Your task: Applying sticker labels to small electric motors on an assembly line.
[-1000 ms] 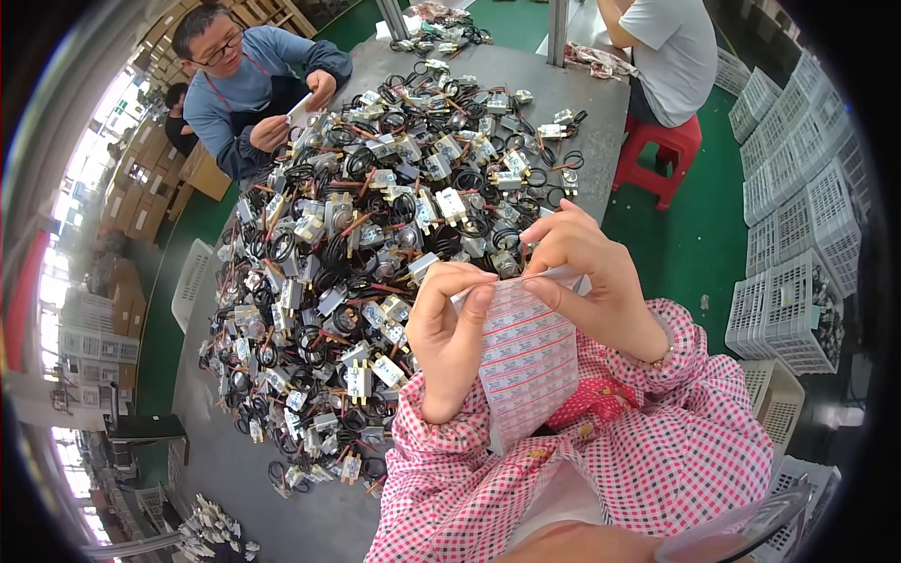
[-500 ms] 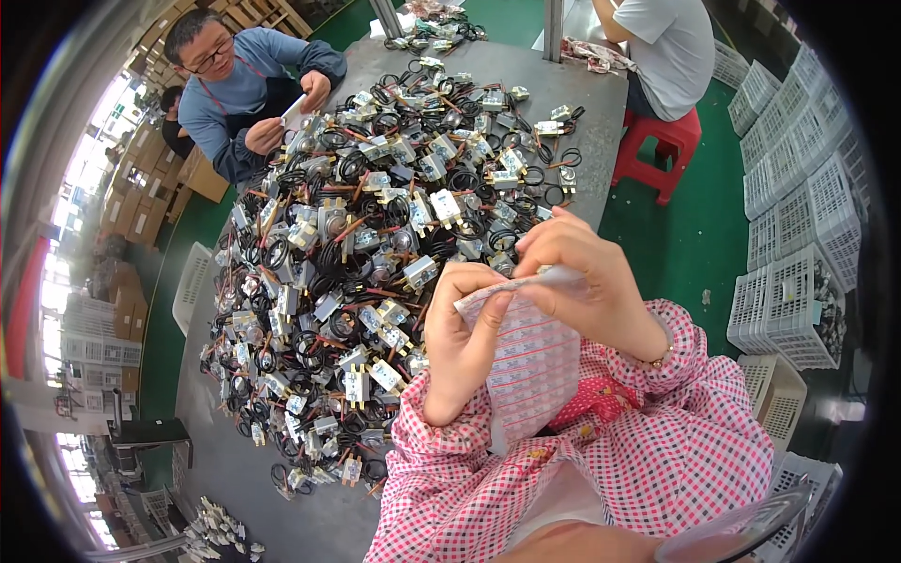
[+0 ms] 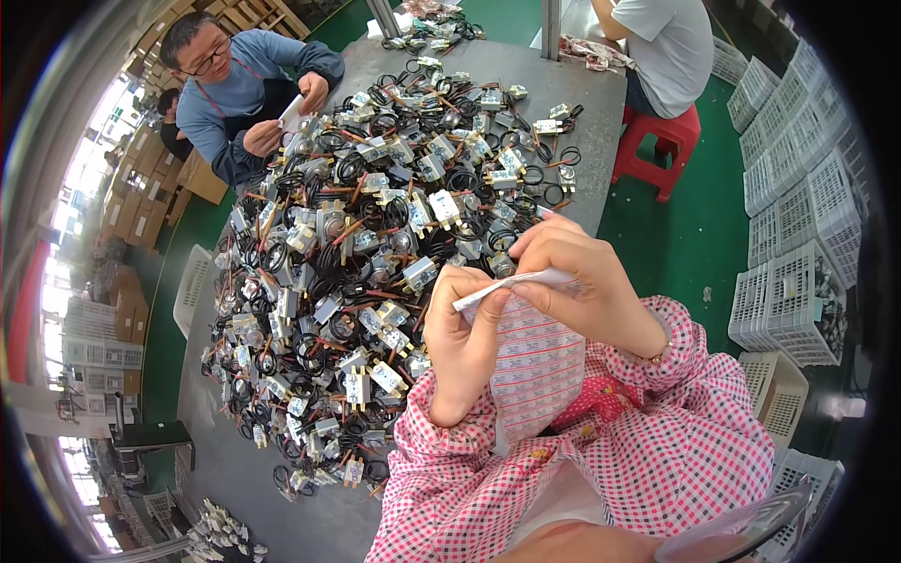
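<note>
A white sheet of small printed labels in rows with red lines [image 3: 535,361] hangs between my hands in front of my chest. Its upper edge is folded over. My left hand [image 3: 462,333] pinches that edge between thumb and fingers. Beside it, my right hand [image 3: 577,277] grips the same edge with thumb and fingertips, close to the left thumb. Just beyond my hands spreads a large heap of small grey-white electrical boxes with brass prongs and coiled black cables [image 3: 375,253].
The heap rests on a grey metal table [image 3: 591,122]. A co-worker in blue [image 3: 225,94] holds a white sheet at the far left. Another person [image 3: 666,56] sits on a red stool [image 3: 662,150]. Grey crates [image 3: 788,305] stand stacked at the right.
The folded upper edge of the label sheet has turned slightly, showing more white. My hands keep their grip and have shifted only a little.
</note>
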`<state>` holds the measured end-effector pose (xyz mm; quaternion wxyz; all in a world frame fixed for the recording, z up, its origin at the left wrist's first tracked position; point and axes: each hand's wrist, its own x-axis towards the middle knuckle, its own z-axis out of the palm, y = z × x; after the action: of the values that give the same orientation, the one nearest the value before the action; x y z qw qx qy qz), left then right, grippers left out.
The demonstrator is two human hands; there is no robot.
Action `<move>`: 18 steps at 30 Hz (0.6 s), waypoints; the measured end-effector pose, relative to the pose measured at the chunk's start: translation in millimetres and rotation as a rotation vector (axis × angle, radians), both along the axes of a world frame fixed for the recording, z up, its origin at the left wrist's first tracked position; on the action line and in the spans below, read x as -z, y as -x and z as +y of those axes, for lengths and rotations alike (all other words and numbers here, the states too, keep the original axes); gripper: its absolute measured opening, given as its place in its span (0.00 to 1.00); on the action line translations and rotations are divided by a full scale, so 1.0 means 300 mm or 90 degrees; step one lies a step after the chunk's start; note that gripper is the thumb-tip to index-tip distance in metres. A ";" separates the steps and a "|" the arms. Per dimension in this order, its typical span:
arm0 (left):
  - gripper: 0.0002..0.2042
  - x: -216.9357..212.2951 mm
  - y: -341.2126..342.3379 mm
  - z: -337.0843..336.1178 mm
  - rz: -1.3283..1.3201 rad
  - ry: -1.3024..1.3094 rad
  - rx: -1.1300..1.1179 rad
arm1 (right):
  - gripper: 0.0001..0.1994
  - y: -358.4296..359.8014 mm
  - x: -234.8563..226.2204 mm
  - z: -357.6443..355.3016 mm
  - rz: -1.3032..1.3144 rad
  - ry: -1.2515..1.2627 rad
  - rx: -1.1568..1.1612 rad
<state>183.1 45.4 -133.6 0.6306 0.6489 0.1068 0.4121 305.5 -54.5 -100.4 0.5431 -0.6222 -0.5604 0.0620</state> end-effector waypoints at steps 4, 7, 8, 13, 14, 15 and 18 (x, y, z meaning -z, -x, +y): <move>0.05 0.006 -0.005 0.005 0.019 -0.042 -0.014 | 0.09 0.000 -0.047 -0.014 -0.215 0.003 0.120; 0.05 0.003 -0.001 0.009 0.019 -0.094 -0.038 | 0.09 -0.002 -0.060 -0.014 -0.342 -0.016 0.134; 0.05 0.003 0.000 0.010 0.021 -0.109 -0.038 | 0.09 -0.002 -0.061 -0.011 -0.347 -0.022 0.137; 0.04 -0.018 0.010 -0.002 0.016 -0.038 -0.030 | 0.09 0.006 -0.052 -0.003 -0.393 -0.067 0.165; 0.03 -0.018 0.009 -0.004 0.007 -0.011 -0.022 | 0.08 0.007 -0.047 -0.004 -0.402 -0.075 0.171; 0.03 -0.018 0.010 -0.007 -0.001 0.015 -0.014 | 0.08 0.009 -0.041 -0.006 -0.407 -0.079 0.172; 0.03 -0.021 0.008 -0.020 0.009 0.033 -0.025 | 0.08 0.010 -0.025 -0.010 -0.449 -0.109 0.183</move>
<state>180.6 39.4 -127.3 0.6383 0.6328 0.1345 0.4172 302.4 -57.5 -92.9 0.3698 -0.6300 -0.6231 -0.2793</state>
